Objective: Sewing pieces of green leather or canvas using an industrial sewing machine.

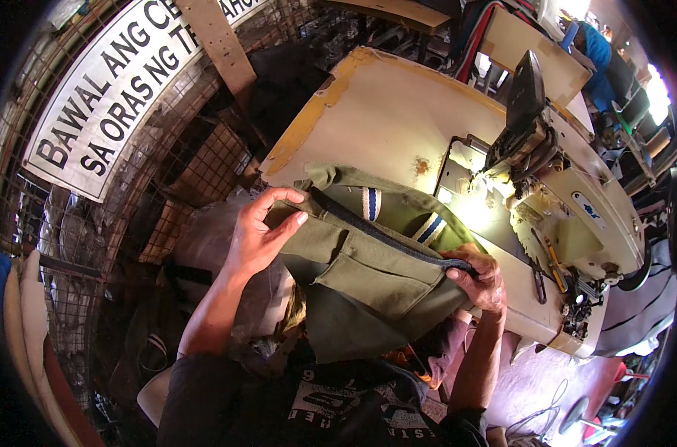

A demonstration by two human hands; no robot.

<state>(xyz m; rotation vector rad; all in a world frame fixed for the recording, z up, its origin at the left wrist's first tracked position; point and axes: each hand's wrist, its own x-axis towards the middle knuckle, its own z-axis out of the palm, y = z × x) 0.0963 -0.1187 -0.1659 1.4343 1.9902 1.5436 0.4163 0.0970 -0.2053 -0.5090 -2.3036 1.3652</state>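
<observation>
Across the front edge of the sewing table lies an olive-green cloth bag [379, 276], with a flat pocket on its near face. Dark trim runs along its upper edge, and two blue-and-white striped strips [370, 203] show on the inner far side. My left hand [260, 235] pinches the bag's upper left corner, thumb and forefinger at the cloth. At the opposite end my right hand [481, 281] is closed round the dark-trimmed edge, thumb on the near side. Its other fingers are partly hidden by the cloth.
Beyond the bag, a sewing machine [577, 212] with a lit needle area stands on the worn table [398, 112]. Small tools [554, 267] lie beside it. A wire-mesh wall [204, 175] with a white sign [104, 97] rises at the left.
</observation>
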